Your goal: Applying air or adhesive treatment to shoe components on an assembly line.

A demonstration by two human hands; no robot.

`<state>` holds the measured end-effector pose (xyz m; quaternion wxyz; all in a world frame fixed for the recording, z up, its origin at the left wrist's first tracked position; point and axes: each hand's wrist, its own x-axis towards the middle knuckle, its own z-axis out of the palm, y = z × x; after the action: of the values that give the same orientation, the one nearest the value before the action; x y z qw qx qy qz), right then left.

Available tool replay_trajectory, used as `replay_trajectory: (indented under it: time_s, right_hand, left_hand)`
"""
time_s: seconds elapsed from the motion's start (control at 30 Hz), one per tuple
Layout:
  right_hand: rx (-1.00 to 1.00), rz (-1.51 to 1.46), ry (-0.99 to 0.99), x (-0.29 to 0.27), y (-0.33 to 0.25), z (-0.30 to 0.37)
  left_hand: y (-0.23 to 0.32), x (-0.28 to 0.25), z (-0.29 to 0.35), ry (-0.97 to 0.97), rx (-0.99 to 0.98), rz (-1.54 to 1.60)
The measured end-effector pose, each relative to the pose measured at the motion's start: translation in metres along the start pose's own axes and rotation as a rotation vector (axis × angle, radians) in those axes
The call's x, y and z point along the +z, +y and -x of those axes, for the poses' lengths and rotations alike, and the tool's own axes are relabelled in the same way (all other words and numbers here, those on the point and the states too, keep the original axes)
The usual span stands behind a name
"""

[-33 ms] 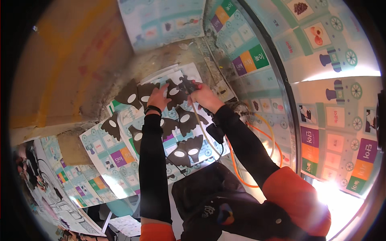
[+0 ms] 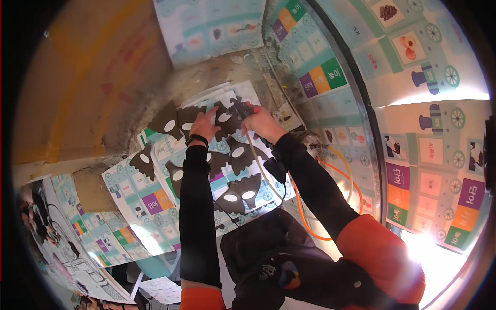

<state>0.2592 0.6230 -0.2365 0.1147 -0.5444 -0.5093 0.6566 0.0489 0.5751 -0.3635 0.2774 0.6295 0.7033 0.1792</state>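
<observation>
The step in hand looked like spray work: the right hand [image 2: 258, 124] was curled closed round a small dark gun [image 2: 238, 107], its nose just over the right end of a dark cutout [image 2: 225, 128] near the sheets' far edge. Whether any spray came out could not be seen. The left hand [image 2: 203, 125] was spread, gripping nothing, its fingers reaching over that cutout's left edge and the next one along — whether they pressed down, I cannot tell. More cutouts lay about on the printed sheets [image 2: 165, 227], and a tan hose [image 2: 254, 155] hung below the gun. The next move, I judged, called for a steady aim — the left fingers clear of the nose, the hose off the cutouts.
</observation>
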Motion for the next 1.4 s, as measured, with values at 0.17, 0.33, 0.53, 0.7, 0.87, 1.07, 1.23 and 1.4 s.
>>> replay_trajectory:
  time_s: [0.17,0.33,0.53,0.7,0.87,1.07,1.23,1.4]
  right_hand:
    - [0.008,0.115,0.064,0.024,0.006,-0.024]
    - [0.039,0.127,0.001,0.03,0.008,-0.023]
    - [0.044,0.187,0.068,0.024,0.006,-0.026]
    - [0.008,0.131,0.126,0.029,0.001,-0.031]
    - [0.064,0.241,0.117,0.026,0.011,-0.029]
    - [0.071,0.1,0.027,0.037,0.004,-0.016]
    - [0.027,-0.009,0.077,0.035,-0.015,0.009]
    - [0.031,-0.052,-0.039,0.073,-0.045,0.014]
  left_hand:
    - [-0.009,-0.009,-0.002,-0.07,0.02,0.023]
    - [-0.012,-0.017,0.0,-0.118,-0.028,0.084]
    - [-0.012,-0.02,-0.001,-0.101,0.001,0.069]
    - [-0.014,-0.021,-0.002,-0.109,-0.009,0.073]
    - [-0.017,-0.025,0.002,-0.117,-0.041,0.086]
    - [-0.019,-0.03,0.006,-0.057,-0.001,0.111]
    - [-0.044,-0.053,0.032,0.278,0.055,0.21]
    - [-0.07,-0.109,0.041,0.131,0.076,-0.259]
